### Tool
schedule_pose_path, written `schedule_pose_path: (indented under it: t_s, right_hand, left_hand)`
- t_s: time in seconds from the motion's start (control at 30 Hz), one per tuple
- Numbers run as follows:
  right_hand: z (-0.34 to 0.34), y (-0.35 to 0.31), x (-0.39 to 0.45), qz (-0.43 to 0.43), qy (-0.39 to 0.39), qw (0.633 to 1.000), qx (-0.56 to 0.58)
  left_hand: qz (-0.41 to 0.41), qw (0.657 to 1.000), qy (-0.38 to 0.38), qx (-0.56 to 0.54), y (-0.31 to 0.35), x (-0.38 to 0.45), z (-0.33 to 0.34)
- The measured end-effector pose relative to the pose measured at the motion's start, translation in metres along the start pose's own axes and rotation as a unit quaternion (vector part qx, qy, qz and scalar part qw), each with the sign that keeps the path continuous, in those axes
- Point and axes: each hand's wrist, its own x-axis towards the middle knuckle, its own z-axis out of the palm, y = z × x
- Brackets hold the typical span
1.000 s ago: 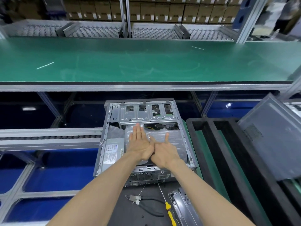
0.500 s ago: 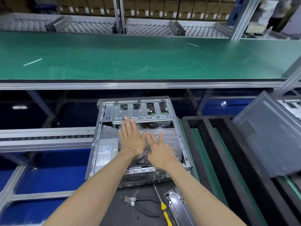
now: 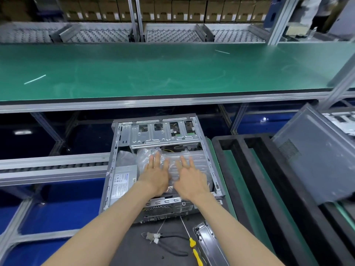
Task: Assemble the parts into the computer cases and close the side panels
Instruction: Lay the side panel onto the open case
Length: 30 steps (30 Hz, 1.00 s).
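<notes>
One open computer case (image 3: 163, 166) of perforated grey sheet metal lies on its side at six o'clock, below the green bench (image 3: 153, 72). Both my hands lie flat on the crinkly clear plastic bag (image 3: 184, 160) inside it: left hand (image 3: 156, 174) and right hand (image 3: 190, 179), fingers straight, gripping nothing. A second ago they touched; now they sit slightly apart. One grey side panel (image 3: 315, 158) leans at three o'clock. At six, probably a yellow-handled screwdriver (image 3: 194, 246).
</notes>
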Motion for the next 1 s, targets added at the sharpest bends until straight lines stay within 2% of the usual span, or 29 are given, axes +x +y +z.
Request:
schedule_pose_path:
  t_s: [0.07, 0.17, 0.33, 0.43, 0.53, 0.63, 0.73, 0.83, 0.93, 1.0]
  right_hand:
    - [0.003, 0.002, -0.004, 0.057, 0.033, 0.998, -0.011]
    - [0.007, 0.003, -0.004, 0.094, 0.023, 0.995, -0.017]
    - [-0.003, 0.016, 0.008, 0.06, -0.051, 0.996, -0.053]
    - [-0.006, 0.024, 0.009, 0.047, -0.073, 0.994, -0.071]
    - [-0.006, 0.026, 0.008, 0.033, -0.091, 0.994, -0.059]
    - [-0.005, 0.029, 0.008, 0.023, -0.101, 0.994, -0.047]
    - [0.0, 0.031, 0.007, 0.032, -0.119, 0.992, -0.009]
    - [0.001, 0.03, 0.008, 0.037, -0.141, 0.989, 0.031]
    - [0.002, 0.029, 0.008, 0.041, -0.146, 0.987, 0.056]
    - [0.003, 0.028, 0.007, 0.039, -0.14, 0.988, 0.053]
  left_hand:
    - [-0.02, 1.0, -0.007, -0.002, -0.004, 0.008, -0.007]
    - [-0.047, 0.999, -0.019, 0.009, -0.005, 0.018, -0.014]
    - [-0.017, 1.0, -0.009, 0.01, -0.009, 0.012, -0.005]
    - [0.013, 0.994, 0.009, 0.107, -0.016, 0.006, -0.005]
    - [0.015, 0.975, 0.081, 0.208, -0.028, 0.004, 0.0]
    - [0.013, 0.961, 0.123, 0.247, -0.033, 0.007, 0.005]
    - [0.015, 0.962, 0.114, 0.25, -0.03, 0.011, 0.004]
    - [0.039, 0.965, 0.127, 0.227, -0.026, 0.006, 0.004]
    - [0.104, 0.959, 0.159, 0.209, -0.009, 0.0, 0.0]
    - [0.14, 0.958, 0.147, 0.203, 0.005, 0.001, -0.001]
